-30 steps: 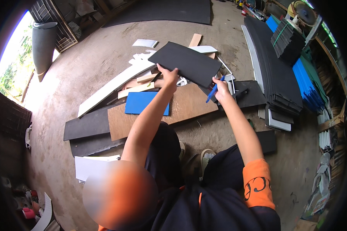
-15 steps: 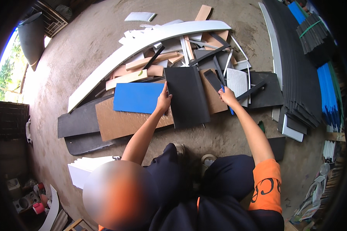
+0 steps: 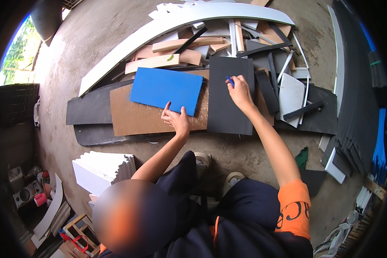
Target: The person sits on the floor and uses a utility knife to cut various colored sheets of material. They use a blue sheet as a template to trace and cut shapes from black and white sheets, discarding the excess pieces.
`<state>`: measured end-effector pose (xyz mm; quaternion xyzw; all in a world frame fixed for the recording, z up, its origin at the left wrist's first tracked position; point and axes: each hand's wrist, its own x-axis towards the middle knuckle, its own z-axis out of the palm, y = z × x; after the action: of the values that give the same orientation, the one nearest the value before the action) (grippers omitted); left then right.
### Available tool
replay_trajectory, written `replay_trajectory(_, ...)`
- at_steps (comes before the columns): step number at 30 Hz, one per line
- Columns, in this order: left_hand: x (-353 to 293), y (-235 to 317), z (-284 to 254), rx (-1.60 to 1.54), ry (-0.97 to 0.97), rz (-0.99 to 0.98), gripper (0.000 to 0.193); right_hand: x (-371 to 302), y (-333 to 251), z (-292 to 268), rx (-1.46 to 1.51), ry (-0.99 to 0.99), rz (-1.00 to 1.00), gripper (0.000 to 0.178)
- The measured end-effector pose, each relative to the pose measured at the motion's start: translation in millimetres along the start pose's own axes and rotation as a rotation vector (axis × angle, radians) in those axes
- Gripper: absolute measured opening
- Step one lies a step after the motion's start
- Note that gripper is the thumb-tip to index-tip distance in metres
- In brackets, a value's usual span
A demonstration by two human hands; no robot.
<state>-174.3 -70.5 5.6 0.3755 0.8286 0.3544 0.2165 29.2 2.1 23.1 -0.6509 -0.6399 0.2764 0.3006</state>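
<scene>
My left hand (image 3: 176,120) is open, its index finger and thumb spread at the lower edge of a blue rectangular board (image 3: 167,88). Whether the fingertips touch the board, I cannot tell. The blue board lies slightly tilted on a brown sheet (image 3: 133,116). Right of it, a black rectangular board (image 3: 230,109) rests on the pile. Above this black board, my right hand (image 3: 241,92) is closed around a slim blue pen-like tool (image 3: 230,80), mostly hidden by the fingers.
Behind the boards lies a heap of white, tan and black offcuts, including a tan strip (image 3: 152,62) and a long curved white strip (image 3: 129,47). Stacked black sheets (image 3: 359,112) stand at the right. White pieces (image 3: 103,172) are stacked near my left, beside my legs.
My left hand has let go of the black board and moved to the blue board, which now lies more tilted. My right hand, still holding the blue tool, has moved left over the black board.
</scene>
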Motion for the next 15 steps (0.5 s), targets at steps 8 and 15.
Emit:
replay_trajectory(8,35.3,-48.1,-13.3,-0.581,-0.110,-0.337,0.067,39.2,-35.6,89.2,-0.053,-0.187,-0.019,0.035)
replay_trajectory(15,59.3,-44.7,-48.4,-0.783,-0.088,-0.500,0.050,21.0,-63.2,84.1,-0.083,-0.337,0.071,0.035)
